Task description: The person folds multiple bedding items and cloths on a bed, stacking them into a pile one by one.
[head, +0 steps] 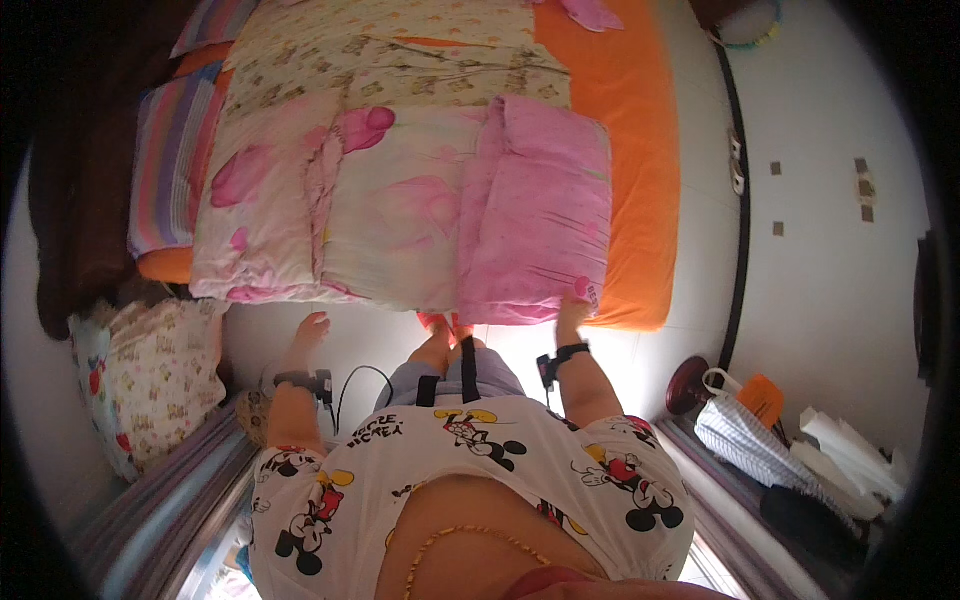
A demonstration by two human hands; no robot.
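A quilt with pink and cream sides (390,210) lies across the near end of a bed, its right part folded over to show plain pink. My right hand (574,309) is at the near right corner of that pink fold, touching or just above it; its fingers are blurred. My left hand (313,327) hangs over the floor just off the bed's near edge, holding nothing, with its fingers partly curled. Beyond the quilt a cream patterned cover (450,71) lies rumpled over an orange bed sheet (645,187). Both wrists wear black straps with small devices.
Striped pillows (169,165) lie along the bed's left side. A patterned cloth bundle (165,375) stands at the lower left. Curtains (180,465) hang beside me. At the right are a striped bag (750,442), a dark red round object (686,384) and a white wall.
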